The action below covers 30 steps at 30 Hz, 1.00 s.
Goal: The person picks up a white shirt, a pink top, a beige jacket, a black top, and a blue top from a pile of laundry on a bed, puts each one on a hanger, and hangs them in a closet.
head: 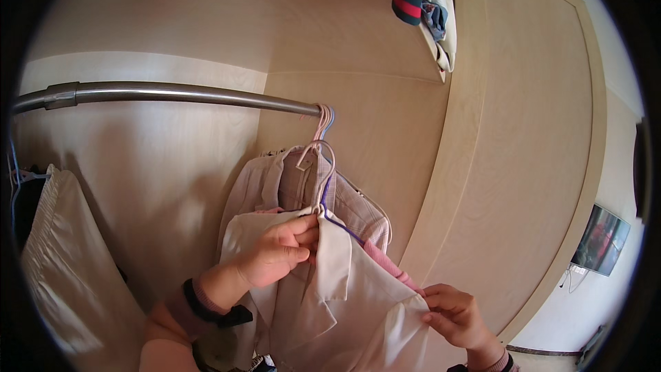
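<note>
A white collared garment (377, 289) with a smooth sheen hangs on a clothes hanger in front of me. The hanger's pale hook (330, 160) rises above the collar, apart from the rail, and a purple hanger edge (343, 225) shows along the shoulder. My left hand (276, 256) grips the garment at its neck opening, just below the hook; some fingertips are hidden behind the collar. At the shoulder seam on the right, my right hand (454, 315) pinches the cloth between thumb and fingers. Pink fabric (387, 261) shows from behind that shoulder.
A metal rail (191, 93) crosses the wardrobe. At its right end, several hanger hooks (324, 116) carry a plaid jacket (253, 175). A pale elasticated garment (72, 258) hangs at left. Folded clothes (439, 10) stick out from the shelf above. The wooden door (521, 139) stands at right.
</note>
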Available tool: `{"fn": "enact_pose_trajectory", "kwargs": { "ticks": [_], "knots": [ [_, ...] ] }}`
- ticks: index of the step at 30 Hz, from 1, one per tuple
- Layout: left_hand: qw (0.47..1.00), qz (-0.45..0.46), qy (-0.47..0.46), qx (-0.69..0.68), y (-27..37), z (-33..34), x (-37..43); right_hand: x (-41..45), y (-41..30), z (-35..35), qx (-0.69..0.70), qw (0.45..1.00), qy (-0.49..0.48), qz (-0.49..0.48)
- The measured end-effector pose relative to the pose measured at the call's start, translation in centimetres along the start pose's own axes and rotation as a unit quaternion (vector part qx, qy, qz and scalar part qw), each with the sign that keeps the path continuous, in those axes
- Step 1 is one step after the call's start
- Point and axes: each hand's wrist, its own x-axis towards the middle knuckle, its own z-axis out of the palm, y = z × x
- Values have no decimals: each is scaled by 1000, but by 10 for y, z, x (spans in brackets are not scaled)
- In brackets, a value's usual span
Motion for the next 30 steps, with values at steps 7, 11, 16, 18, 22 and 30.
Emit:
{"fn": "enact_pose_trajectory", "kwargs": {
  "ticks": [7, 11, 16, 18, 22, 30],
  "knots": [
    [1000, 23, -8, 18, 38, -14, 42, 23, -18, 3, 42, 997, 43, -41],
    [999, 34, 7, 40, 62, -26, 69, 53, -30, 3, 59, 994, 73, -51],
    [994, 37, 64, 86, 79, -45, 93, 92, -37, -3, 30, 993, 87, -73],
    [990, 35, 102, 91, 82, -50, 98, 104, -38, -3, 26, 993, 85, -75],
    [989, 34, 119, 85, 76, -66, 101, 118, -27, 1, 58, 993, 83, -63],
    [984, -30, 157, 77, 52, -103, 89, 128, 8, 8, 74, 995, 62, 11]
  ]
}}
